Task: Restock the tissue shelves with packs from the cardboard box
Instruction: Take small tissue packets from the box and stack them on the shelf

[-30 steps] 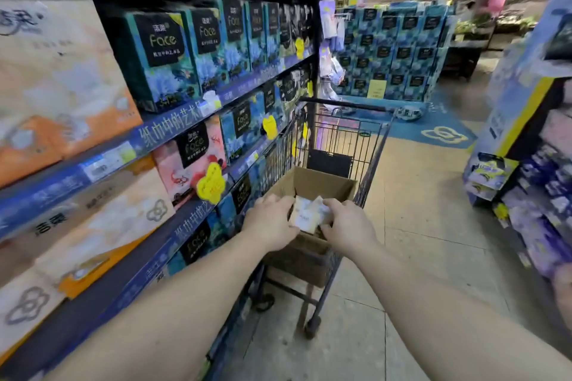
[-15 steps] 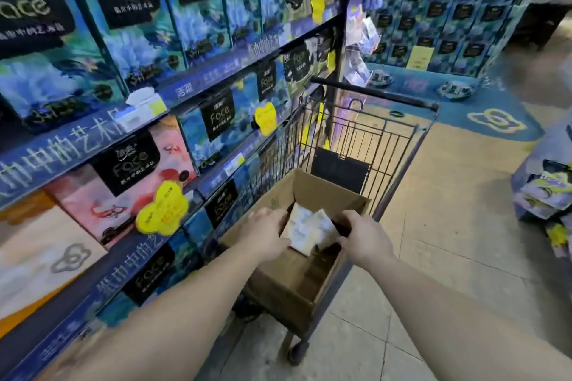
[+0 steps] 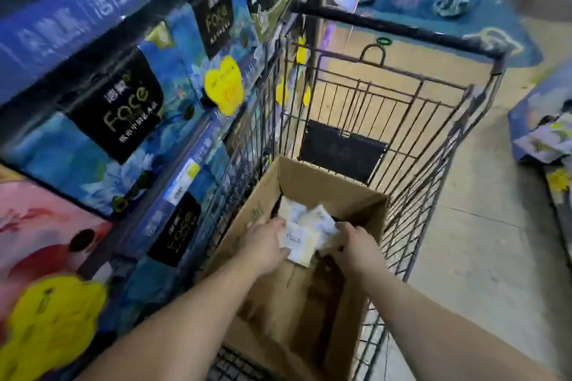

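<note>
Both hands reach down into the box and grasp the same small white pack, printed "Face". The left hand curls its fingers round the pack's left edge; the right hand grips it from the right, fingers bent over the edge and mostly hidden behind the pack. The pack sits just below the box's rim, tilted, with its near corner lowest.

Behind it, deeper in the box, lie at least two more white packs, overlapping each other against the far wall. How many more lie underneath cannot be told. The near part of the box's inside shows bare brown cardboard in shadow.

The box stands open-topped inside a wire cart, filling its near end; the far end of the cart holds nothing visible but a dark panel on its end wall.

Just beside the cart on the left run the shelves, packed with large blue tissue bundles with black "Face" labels, and a pink bundle lower left. Yellow price tags hang from the shelf edges.
</note>
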Tool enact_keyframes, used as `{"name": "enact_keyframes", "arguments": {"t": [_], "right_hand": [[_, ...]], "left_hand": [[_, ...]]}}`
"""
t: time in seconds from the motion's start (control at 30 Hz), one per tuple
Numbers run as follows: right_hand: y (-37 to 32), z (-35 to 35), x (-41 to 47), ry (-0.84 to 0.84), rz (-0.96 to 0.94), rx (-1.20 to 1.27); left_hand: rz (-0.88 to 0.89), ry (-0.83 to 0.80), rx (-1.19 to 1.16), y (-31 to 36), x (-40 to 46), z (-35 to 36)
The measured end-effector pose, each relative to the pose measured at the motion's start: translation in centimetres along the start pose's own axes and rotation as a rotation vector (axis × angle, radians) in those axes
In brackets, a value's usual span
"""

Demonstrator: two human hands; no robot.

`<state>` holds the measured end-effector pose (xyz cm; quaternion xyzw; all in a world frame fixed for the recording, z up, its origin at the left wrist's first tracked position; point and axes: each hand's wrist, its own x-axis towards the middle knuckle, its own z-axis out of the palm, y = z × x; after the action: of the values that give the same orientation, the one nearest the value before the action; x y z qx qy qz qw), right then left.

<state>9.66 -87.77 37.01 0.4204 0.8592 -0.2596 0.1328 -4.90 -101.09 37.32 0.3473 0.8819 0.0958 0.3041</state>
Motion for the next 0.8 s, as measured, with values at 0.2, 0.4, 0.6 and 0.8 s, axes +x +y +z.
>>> {"name": "enact_keyframes", "arguments": {"t": [0.2,0.4,0.6,0.8], "right_hand": [[1.1,6.5,7.2,-0.070,0.070,0.065],[2.4,13.9,13.5,-0.108,0.215,0.234],[3.6,17.4,15.0,-0.061,0.455,0.573],[3.4,18.0,14.9,0.037,0.618,0.795]], "left_hand": [[-0.012,-0.134,-0.083,-2.7,8.2,5.4],[-0.112,-0.160,-0.177,-5.9,14.5,10.7],[-0.388,-0.169,-0.375,-7.0,18.1,15.6],[-0.441,-0.151,-0.367,-7.0,18.3,17.2]]}}
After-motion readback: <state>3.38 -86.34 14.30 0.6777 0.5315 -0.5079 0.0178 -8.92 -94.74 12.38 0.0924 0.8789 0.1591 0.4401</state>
